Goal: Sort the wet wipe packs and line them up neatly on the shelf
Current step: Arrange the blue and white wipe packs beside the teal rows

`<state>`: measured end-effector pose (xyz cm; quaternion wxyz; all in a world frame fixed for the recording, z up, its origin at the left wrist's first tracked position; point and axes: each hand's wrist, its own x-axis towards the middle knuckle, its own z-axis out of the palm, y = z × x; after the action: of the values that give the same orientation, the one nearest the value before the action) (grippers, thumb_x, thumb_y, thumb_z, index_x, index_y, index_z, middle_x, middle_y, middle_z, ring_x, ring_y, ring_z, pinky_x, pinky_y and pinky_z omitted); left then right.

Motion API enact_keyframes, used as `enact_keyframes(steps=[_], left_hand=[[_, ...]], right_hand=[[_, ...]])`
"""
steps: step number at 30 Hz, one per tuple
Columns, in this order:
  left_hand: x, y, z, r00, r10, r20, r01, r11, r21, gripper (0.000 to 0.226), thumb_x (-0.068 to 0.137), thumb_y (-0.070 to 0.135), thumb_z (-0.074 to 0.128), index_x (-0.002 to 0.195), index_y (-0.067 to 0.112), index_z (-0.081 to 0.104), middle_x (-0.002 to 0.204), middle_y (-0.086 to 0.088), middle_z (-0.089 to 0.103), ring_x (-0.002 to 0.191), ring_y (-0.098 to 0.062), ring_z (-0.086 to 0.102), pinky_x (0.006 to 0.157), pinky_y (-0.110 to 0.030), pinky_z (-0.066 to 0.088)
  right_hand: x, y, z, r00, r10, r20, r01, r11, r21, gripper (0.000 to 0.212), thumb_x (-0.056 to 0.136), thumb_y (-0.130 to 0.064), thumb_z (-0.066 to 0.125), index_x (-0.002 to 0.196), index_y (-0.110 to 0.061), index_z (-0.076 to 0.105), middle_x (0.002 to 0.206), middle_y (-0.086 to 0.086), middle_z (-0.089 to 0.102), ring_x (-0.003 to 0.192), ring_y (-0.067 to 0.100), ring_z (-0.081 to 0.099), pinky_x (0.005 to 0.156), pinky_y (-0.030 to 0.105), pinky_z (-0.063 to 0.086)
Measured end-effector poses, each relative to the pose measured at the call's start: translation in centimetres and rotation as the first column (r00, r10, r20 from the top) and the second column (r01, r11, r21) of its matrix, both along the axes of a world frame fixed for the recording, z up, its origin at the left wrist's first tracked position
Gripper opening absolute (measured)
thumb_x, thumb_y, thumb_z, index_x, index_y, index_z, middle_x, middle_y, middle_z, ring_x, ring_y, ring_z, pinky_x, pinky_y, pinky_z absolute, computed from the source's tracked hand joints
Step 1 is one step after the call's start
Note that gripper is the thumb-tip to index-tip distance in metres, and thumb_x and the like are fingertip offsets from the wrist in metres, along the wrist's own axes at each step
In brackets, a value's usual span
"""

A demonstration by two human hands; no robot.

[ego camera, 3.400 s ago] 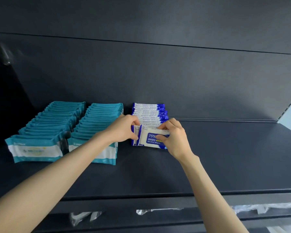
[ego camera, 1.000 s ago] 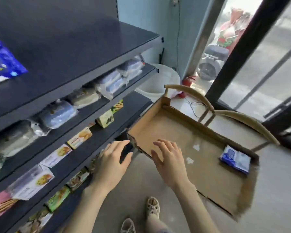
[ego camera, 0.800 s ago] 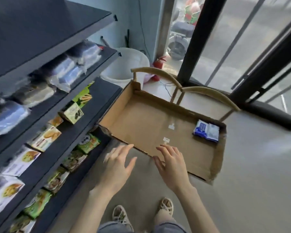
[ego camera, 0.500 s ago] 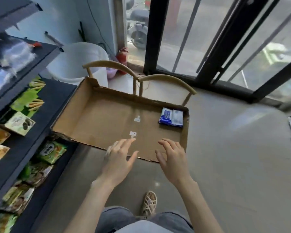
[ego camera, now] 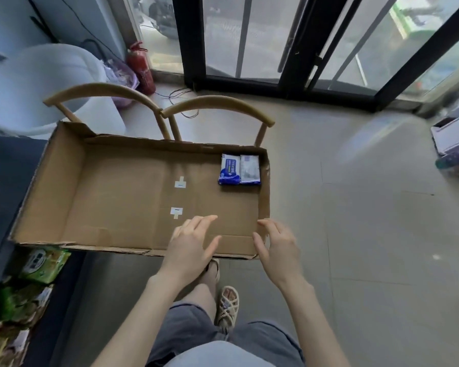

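Left hand (ego camera: 190, 247) and right hand (ego camera: 277, 247) were empty, fingers spread, at the cardboard tray's (ego camera: 51, 181) near edge. View had swung off the shelf (ego camera: 6, 165). Two wet wipe packs (ego camera: 239, 169) lay in the far-right corner, likely the last.

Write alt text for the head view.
A person's left hand and right hand, both open and empty, reach over a shallow cardboard tray holding two wet wipe packs in its far right corner. Wooden chair backs stand behind it.
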<state>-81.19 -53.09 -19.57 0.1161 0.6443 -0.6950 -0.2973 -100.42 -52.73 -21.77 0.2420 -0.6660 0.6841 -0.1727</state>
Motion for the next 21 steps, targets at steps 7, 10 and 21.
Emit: enact_keyframes(steps=[7, 10, 21], left_hand=[[1.3, -10.9, -3.3, 1.000, -0.006, -0.025, 0.009, 0.995, 0.101, 0.044, 0.095, 0.033, 0.051, 0.138, 0.021, 0.045, 0.128, 0.005, 0.054, 0.118, -0.012, 0.048, 0.104, -0.031, 0.035], [1.5, -15.5, -5.1, 0.999, 0.005, -0.046, 0.001, 0.989, 0.148, 0.044, 0.095, 0.034, 0.051, 0.137, 0.023, 0.044, 0.129, 0.005, 0.053, 0.119, -0.012, 0.047, 0.105, -0.033, 0.037], [-0.3, -27.1, -17.8, 0.981, 0.145, -0.128, -0.102, 0.950, 0.294, 0.038, 0.092, 0.024, 0.058, 0.128, 0.017, 0.053, 0.115, 0.002, 0.060, 0.106, -0.015, 0.055, 0.090, -0.029, 0.044]], right_hand=[[1.8, -10.8, -2.8, 1.000, -0.016, 0.005, 0.015, 0.990, 0.140, 0.031, 0.093, -0.023, 0.057, 0.123, -0.011, 0.059, 0.123, 0.004, 0.060, 0.116, 0.021, 0.051, 0.101, 0.034, 0.039], [2.5, -15.4, -4.0, 0.999, -0.049, 0.009, 0.047, 0.985, 0.168, 0.032, 0.094, -0.023, 0.056, 0.124, -0.012, 0.058, 0.125, 0.003, 0.059, 0.116, 0.020, 0.051, 0.101, 0.033, 0.039], [1.9, -26.8, -15.3, 0.978, -0.209, 0.019, 0.191, 0.923, 0.334, 0.033, 0.094, -0.021, 0.056, 0.125, -0.009, 0.057, 0.126, 0.007, 0.058, 0.115, 0.022, 0.051, 0.098, 0.030, 0.038]])
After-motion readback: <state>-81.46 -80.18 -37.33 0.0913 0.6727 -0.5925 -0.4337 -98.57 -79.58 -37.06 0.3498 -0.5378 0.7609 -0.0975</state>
